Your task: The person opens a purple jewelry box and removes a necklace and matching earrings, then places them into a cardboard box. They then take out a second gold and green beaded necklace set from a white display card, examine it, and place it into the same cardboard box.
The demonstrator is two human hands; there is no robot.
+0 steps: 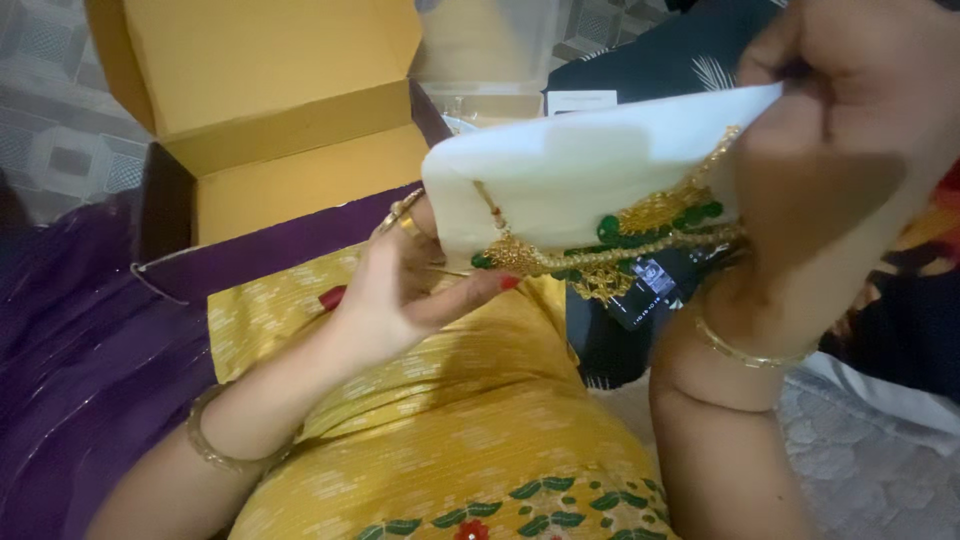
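My right hand (835,150) pinches the upper right corner of a white foam sheet (580,170) and holds it up in front of me. A gold necklace with green stones (640,235) hangs along the sheet's lower edge. My left hand (405,290), with red nails, grips the sheet's lower left corner, its thumb and fingers at the necklace's end. Both wrists wear gold bangles.
An open yellow cardboard box (290,120) lies behind the hands, partly on purple cloth (90,350). My lap is covered by yellow patterned fabric (470,420). Dark printed fabric (650,60) and a small black tag (655,285) sit behind the sheet. A grey patterned bedsheet (60,130) lies under everything.
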